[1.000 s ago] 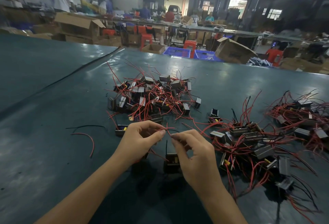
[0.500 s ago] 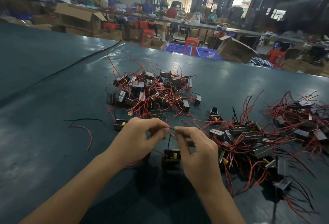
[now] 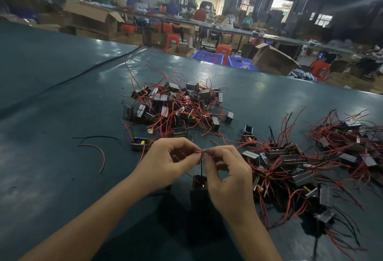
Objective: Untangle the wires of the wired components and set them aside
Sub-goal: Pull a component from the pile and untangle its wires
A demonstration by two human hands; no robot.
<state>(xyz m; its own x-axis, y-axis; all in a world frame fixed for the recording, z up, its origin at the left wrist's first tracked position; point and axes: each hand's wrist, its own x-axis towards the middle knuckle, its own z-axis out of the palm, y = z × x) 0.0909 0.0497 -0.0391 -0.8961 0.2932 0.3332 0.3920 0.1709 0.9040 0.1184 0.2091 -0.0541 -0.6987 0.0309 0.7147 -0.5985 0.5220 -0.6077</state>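
Your dark green table [image 3: 51, 177] holds a middle pile [image 3: 176, 107] of little boxes with red wires, and on your right a bigger, messier bunch [image 3: 290, 167] spreads out toward a far pile [image 3: 348, 136]. On your left lie a loose red wire [image 3: 103, 159], bent like a hook, and a thin black wire [image 3: 95, 136] just behind it, both apart from the piles. One lone box [image 3: 139, 143] sits just beside the middle pile, and a pair of boxes [image 3: 248, 131] sits between the piles.
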